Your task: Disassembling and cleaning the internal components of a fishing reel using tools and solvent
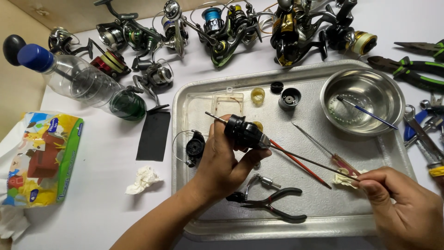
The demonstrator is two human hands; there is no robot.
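A colourful tissue pack (44,157) is lying at the table's left edge. The left hand (222,162) is gripping a black reel body (244,133) over the metal tray (286,217), fingers wrapped tight. The right hand (407,208) is pinching a thin brush (305,162) against it.

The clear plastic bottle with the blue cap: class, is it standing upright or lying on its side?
Lying on its side. The bottle rests lengthwise on the white table, its blue cap pointing left.

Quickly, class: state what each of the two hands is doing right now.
Left hand: closed around a black reel part.
Right hand: pinching a thin brush and tissue scrap.
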